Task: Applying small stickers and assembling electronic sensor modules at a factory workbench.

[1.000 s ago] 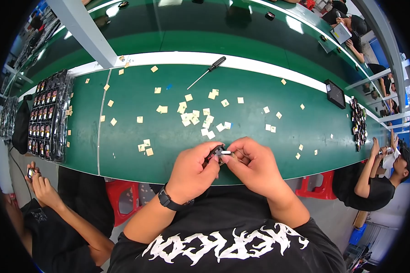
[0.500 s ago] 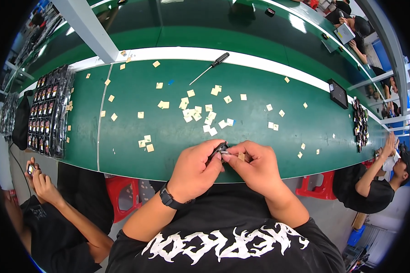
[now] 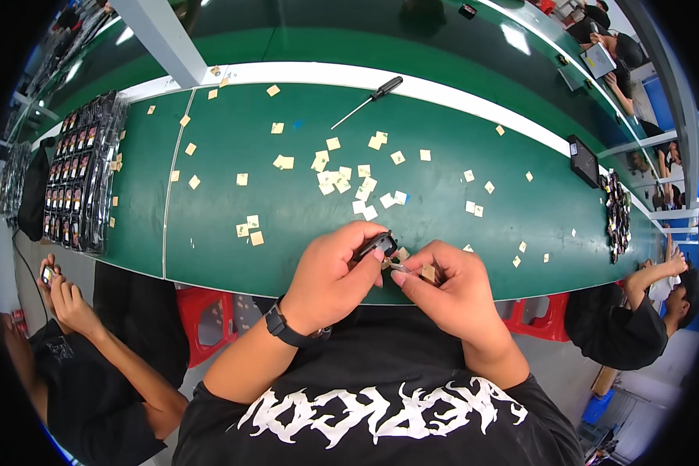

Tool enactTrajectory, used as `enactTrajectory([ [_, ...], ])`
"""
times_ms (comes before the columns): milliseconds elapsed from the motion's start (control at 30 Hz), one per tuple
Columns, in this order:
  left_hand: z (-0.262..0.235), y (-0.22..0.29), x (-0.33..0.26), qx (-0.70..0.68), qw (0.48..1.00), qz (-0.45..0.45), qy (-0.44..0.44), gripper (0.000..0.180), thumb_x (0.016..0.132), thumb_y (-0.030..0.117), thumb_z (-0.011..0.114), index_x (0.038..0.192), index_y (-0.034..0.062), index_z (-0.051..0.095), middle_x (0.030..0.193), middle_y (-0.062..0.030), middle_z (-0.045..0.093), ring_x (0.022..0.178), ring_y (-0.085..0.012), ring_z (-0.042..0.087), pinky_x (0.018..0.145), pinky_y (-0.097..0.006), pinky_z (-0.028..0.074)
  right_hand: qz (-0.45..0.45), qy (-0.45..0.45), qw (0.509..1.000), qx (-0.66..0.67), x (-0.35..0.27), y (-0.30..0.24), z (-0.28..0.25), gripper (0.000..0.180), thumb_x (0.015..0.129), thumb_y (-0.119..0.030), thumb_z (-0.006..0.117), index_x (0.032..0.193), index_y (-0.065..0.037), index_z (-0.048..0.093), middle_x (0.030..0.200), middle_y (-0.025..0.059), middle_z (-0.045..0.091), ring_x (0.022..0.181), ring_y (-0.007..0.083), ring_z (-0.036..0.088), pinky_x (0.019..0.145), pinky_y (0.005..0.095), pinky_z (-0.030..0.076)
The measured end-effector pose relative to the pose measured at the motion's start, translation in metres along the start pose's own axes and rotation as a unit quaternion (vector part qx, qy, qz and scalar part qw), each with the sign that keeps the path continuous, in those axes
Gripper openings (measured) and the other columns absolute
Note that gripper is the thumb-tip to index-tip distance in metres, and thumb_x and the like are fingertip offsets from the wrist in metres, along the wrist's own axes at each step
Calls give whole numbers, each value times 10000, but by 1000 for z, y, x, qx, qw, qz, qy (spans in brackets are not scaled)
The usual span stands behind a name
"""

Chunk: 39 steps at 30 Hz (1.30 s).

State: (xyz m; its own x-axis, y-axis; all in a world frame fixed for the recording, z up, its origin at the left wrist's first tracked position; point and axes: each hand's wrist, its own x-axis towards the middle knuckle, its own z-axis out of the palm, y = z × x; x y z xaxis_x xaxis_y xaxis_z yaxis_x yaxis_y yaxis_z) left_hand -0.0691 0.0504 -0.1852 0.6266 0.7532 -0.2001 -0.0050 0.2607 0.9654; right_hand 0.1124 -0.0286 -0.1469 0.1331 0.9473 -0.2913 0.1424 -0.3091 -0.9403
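Observation:
My left hand is closed round a small black plastic device, held near the front edge of the green table. Close to its right side, my right hand is pinched on a thin, silvery-grey piece, too small to name. A small tan square also shows among the right hand's fingers. The two hands are a little apart. Beyond them, several small cream paper squares lie scattered over the tabletop.
A black-handled screwdriver lies near the table's far white edge. Stacked trays of small devices stand at the left, with a co-worker's hands below. A black box and a pile of dark parts are at the right.
My right hand has drawn away to the right from the black device with the silvery piece. The device is now tilted and shows more of itself. The whole view has shifted slightly.

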Motion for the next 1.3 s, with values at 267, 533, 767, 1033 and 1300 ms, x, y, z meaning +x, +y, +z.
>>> enactTrajectory([
  [267, 1, -3, -1, 54, 998, 25, 6, 149, 1000, 0, 527, 1116, 0, 622, 952, -41, 694, 741, -68, 653, 593, -227, 507, -41, 26, 999, 13, 2, 5, 9, 61, 897, -26, 738, 896, 1, 683, 601, -77, 524, 552, -17, 373, 490, 210, 289],
  [533, -1, -5, -2, 103, 994, 35, -9, 255, 987, -25, 523, 1224, -29, 618, 1007, -92, 711, 803, -120, 696, 704, -260, 571, -150, 70, 977, -132, 8, 1, 12, 109, 862, 1, 766, 965, 15, 734, 793, 55, 712, 576, 46, 521, 510, 225, 404],
  [767, -2, -3, -2, 71, 995, 61, -33, 359, 993, -37, 510, 1347, -39, 574, 1088, -116, 706, 876, -146, 701, 775, -284, 586, -93, 53, 988, -116, 12, 3, 8, 158, 869, -5, 772, 1027, 1, 766, 862, 83, 727, 652, 79, 585, 579, 244, 460],
  [1033, -1, -4, 0, 13, 997, 65, -30, 379, 1007, -31, 495, 1382, -42, 546, 1092, -108, 698, 873, -146, 690, 803, -287, 578, -290, 126, 919, -237, 18, 18, 14, 127, 885, 2, 740, 1011, -6, 753, 849, 111, 709, 646, 175, 622, 594, 269, 487],
  [1300, -6, -3, 0, 62, 995, 66, -44, 368, 1027, -12, 483, 1389, -48, 530, 1104, -113, 698, 890, -173, 709, 832, -300, 573, -87, 46, 993, -71, 19, 14, 13, 96, 880, 3, 757, 976, 4, 753, 826, 69, 684, 699, 153, 661, 619, 281, 504],
])
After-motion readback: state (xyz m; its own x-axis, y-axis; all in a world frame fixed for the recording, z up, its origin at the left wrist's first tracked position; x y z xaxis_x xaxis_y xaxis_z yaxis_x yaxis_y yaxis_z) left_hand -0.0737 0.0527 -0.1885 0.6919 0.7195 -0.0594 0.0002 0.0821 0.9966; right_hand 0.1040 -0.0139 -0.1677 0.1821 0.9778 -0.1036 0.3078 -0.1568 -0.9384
